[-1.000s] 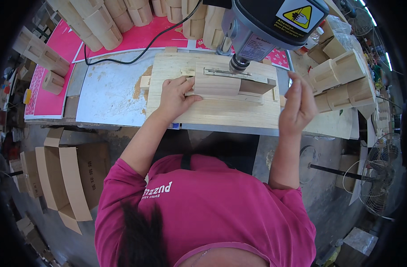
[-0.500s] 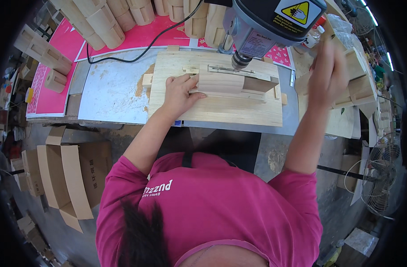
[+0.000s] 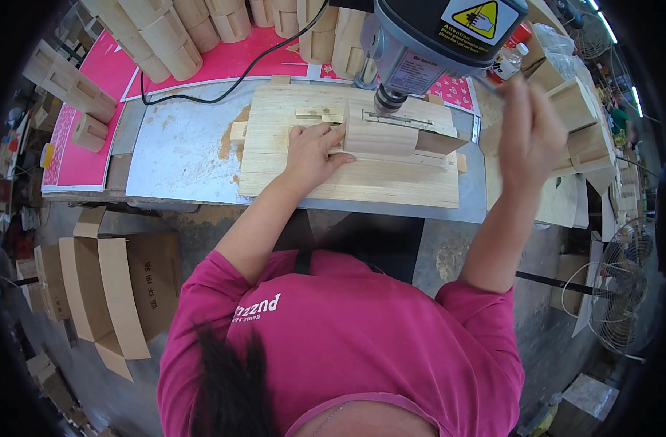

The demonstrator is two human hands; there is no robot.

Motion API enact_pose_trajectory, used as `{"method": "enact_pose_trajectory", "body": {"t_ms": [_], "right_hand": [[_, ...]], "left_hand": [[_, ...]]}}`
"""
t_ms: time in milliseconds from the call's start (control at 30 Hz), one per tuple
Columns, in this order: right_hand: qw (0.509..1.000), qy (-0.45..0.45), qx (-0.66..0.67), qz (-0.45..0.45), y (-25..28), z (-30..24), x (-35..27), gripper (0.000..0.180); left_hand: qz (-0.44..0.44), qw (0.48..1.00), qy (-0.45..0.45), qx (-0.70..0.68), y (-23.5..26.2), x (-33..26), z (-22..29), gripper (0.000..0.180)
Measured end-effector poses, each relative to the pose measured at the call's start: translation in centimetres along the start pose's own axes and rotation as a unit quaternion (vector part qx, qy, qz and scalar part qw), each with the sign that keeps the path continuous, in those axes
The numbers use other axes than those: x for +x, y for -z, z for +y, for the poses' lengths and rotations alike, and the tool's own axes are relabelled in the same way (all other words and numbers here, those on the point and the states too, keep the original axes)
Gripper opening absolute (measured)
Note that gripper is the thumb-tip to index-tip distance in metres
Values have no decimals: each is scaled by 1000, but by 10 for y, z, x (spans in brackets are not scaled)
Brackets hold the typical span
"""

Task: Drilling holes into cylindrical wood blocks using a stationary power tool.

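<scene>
A pale wooden block point(image 3: 381, 138) with a rounded side lies under the chuck point(image 3: 389, 99) of a bench drill press point(image 3: 413, 44). A narrow metal-looking strip runs along its top. My left hand point(image 3: 314, 154) grips the block's left end, thumb on the near side and fingers behind. Beneath them is a flat wooden board point(image 3: 289, 182) with strips fixed on it. To the right of the drill press my right hand point(image 3: 531, 135) is raised, smeared by motion. Whether its fingers hold anything I cannot make out.
Several wooden pieces point(image 3: 165, 36) stand along the back on pink sheets point(image 3: 92, 69). A black cable point(image 3: 223, 93) curves across the table. Beside my right hand are a red-labelled bottle point(image 3: 506, 64) and more wooden pieces point(image 3: 591, 146). An open carton point(image 3: 118, 284) and a fan point(image 3: 624, 291) stand off the table.
The wooden block has slid right under the chuck, and my left hand has moved right with it. My right hand has come slightly lower and nearer to me.
</scene>
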State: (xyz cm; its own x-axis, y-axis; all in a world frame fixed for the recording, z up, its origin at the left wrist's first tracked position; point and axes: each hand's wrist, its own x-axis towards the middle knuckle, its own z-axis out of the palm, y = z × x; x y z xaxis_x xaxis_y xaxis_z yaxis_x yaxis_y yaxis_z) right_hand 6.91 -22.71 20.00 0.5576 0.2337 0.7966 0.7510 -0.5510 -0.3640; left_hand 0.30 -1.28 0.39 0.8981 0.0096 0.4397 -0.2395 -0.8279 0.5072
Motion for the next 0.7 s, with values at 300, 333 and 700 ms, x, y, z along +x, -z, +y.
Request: {"method": "enact_pose_trajectory", "body": {"t_ms": [300,333,700], "right_hand": [[983,71,130,105,-75,50,-98,11],[983,72,130,104,-77,51,-100,11],[992,1,95,85,-16,6,-8,17]], "left_hand": [[0,1000,-1,2,-2,5,4,48],[2,1000,-7,-1,-3,5,2,51],[6,1000,19,0,5,-6,2,52]]}}
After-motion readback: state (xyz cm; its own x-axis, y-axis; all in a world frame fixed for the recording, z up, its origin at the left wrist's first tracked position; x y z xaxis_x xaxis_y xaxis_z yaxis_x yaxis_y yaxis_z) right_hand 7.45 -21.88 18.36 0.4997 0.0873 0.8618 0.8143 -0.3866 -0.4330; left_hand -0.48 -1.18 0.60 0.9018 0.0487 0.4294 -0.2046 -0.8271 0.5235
